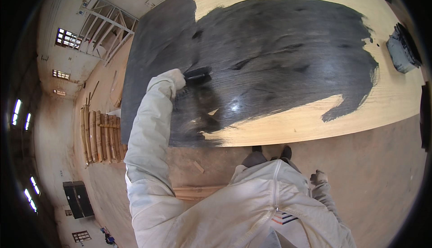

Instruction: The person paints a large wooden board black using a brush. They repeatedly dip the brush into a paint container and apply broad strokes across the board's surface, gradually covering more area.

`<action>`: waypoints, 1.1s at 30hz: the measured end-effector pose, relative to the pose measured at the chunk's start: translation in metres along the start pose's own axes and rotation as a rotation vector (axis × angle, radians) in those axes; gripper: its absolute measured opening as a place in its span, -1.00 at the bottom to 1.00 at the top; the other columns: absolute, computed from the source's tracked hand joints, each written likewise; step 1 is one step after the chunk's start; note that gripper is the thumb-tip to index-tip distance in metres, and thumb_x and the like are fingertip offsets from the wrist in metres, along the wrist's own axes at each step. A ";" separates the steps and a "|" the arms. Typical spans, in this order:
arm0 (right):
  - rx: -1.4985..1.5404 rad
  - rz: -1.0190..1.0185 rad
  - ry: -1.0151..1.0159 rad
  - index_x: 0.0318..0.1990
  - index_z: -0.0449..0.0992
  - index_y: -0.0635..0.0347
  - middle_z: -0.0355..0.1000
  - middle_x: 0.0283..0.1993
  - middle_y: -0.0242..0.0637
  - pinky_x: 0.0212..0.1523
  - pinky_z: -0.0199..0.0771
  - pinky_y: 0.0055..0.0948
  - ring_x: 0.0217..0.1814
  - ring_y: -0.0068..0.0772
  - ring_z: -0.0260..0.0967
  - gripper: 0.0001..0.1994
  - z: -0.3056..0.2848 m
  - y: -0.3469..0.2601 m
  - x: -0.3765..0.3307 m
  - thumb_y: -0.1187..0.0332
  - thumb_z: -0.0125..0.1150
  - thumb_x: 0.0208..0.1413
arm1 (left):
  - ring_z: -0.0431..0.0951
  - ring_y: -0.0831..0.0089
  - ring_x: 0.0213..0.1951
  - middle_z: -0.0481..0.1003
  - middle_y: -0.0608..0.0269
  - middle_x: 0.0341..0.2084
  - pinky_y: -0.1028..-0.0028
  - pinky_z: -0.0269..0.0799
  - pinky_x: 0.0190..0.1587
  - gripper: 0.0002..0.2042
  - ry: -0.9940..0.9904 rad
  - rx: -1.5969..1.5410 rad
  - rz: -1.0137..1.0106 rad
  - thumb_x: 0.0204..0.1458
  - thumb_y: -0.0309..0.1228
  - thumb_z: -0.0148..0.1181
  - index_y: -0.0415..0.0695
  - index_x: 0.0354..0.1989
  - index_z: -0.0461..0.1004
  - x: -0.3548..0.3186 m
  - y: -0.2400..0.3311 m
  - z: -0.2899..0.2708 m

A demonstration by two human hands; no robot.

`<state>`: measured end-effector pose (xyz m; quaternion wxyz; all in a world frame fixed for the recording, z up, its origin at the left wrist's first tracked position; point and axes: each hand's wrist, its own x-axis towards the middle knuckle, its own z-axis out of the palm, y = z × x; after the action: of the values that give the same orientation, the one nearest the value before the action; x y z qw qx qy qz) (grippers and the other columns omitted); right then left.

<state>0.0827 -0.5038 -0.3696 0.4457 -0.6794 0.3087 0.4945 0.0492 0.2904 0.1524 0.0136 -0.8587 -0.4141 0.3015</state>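
A large pale wooden board fills the view before me, most of its surface coated in streaky black paint. On the left part of the board, my left hand is closed around a dark, paint-covered tool, wide and short. Whether it is a brush or a pad I cannot tell. The tool lies against the wet coat, with a dark shadow or smear below it. My right hand hangs low at my side, off the board, its fingers curled with nothing visible in them.
A paint-stained tub with a dark rim stands on the board's bare right end. Left of the board are a stack of wooden poles, a metal frame against the wall and a black cabinet. A small offcut lies on the floor.
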 end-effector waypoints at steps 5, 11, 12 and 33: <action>0.315 0.043 -0.016 0.31 0.47 -0.27 0.65 -0.23 0.02 -0.45 0.50 0.11 -0.39 0.17 0.62 -0.57 0.001 -0.025 0.013 0.41 0.08 0.35 | 0.65 0.06 0.22 0.69 0.00 0.12 0.24 0.52 0.29 -0.55 0.070 -0.028 0.094 0.18 -0.29 0.17 0.15 0.26 0.68 -0.025 0.029 -0.013; 0.350 0.011 -0.027 0.29 0.48 -0.20 0.67 -0.21 0.00 -0.41 0.56 0.19 -0.40 0.12 0.63 -0.60 -0.020 -0.011 0.026 0.38 0.12 0.34 | 0.59 0.06 0.31 0.60 0.07 0.27 0.21 0.45 0.39 -0.58 0.051 0.009 0.105 0.25 -0.25 0.15 0.07 0.25 0.67 -0.035 0.069 -0.013; 0.269 0.027 0.069 0.30 0.48 -0.19 0.68 -0.20 0.01 -0.41 0.57 0.20 -0.40 0.10 0.64 -0.60 -0.018 -0.016 0.015 0.38 0.12 0.34 | 0.59 0.07 0.31 0.60 0.08 0.27 0.21 0.46 0.38 -0.59 0.036 0.021 0.078 0.27 -0.25 0.15 0.08 0.26 0.66 -0.046 0.072 -0.014; 0.153 0.037 -0.256 -0.24 0.40 -0.31 0.38 -0.31 -0.07 -0.54 0.12 0.07 -0.28 0.04 0.37 -0.92 -0.065 -0.053 0.068 0.25 0.15 0.21 | 0.59 0.05 0.30 0.62 0.08 0.23 0.13 0.48 0.37 -0.57 0.004 -0.141 -0.299 0.34 -0.25 0.01 0.09 0.33 0.60 -0.143 0.029 0.072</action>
<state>0.1758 -0.5402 -0.4102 0.5227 -0.5691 0.2985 0.5602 -0.0361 0.1526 0.1583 -0.0010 -0.7869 -0.5573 0.2648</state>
